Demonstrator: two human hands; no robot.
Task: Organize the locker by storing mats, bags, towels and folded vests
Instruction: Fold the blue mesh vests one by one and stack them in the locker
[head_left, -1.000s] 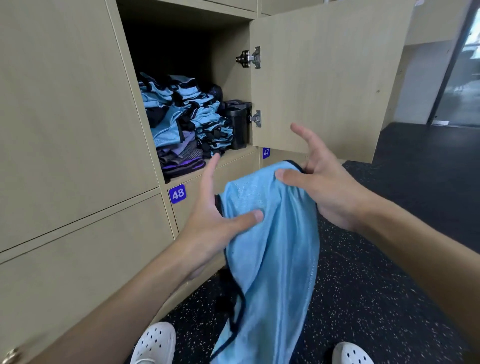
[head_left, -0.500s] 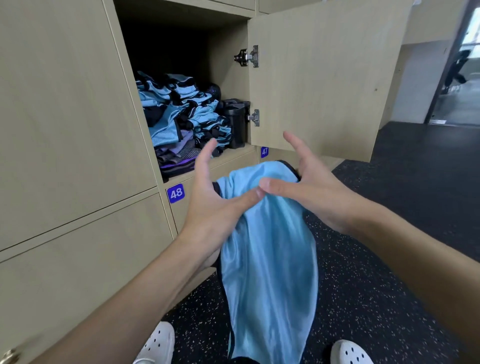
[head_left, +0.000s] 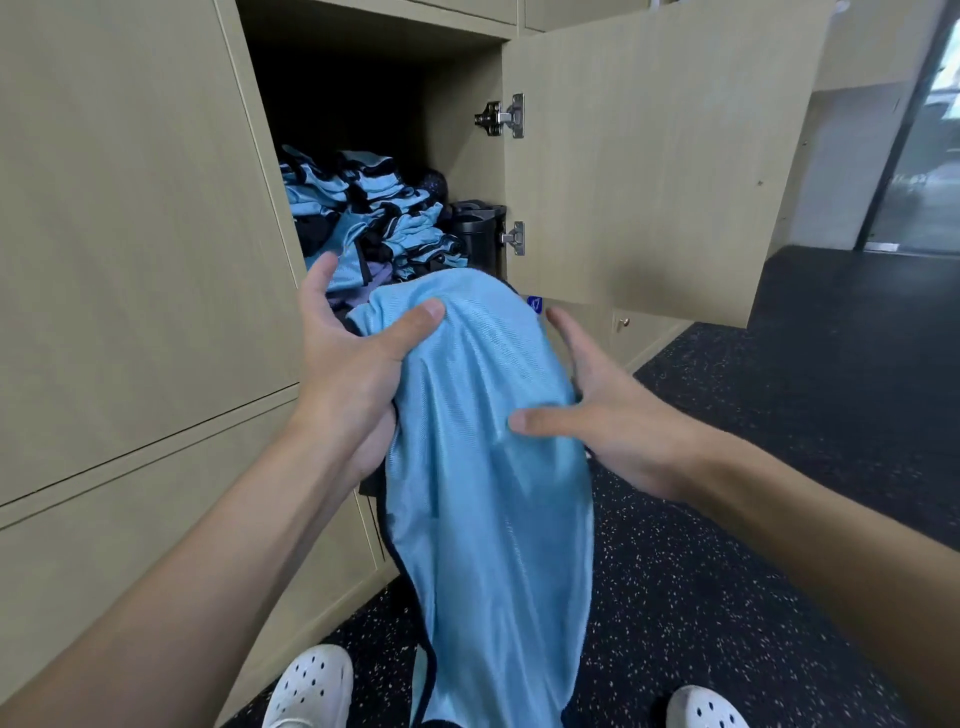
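Observation:
A light blue vest (head_left: 488, 493) with dark trim hangs long in front of the open locker (head_left: 374, 104). My left hand (head_left: 353, 374) grips its top left part, thumb pressed over the cloth and fingers behind it. My right hand (head_left: 608, 415) holds its right side lower down, thumb across the front and fingers behind. Inside the locker lie stacks of folded blue vests (head_left: 374, 223) on darker purple items, with a black container (head_left: 475, 234) at their right.
The locker door (head_left: 649, 166) stands swung open to the right. Closed locker fronts (head_left: 130, 260) fill the left. The floor (head_left: 779, 415) is dark speckled rubber, and my white shoes (head_left: 311, 686) show at the bottom. A glass door (head_left: 924, 156) is far right.
The vest has risen closer to the locker opening. My left hand has closed its thumb over the top, and my right hand has slid down the vest's right side.

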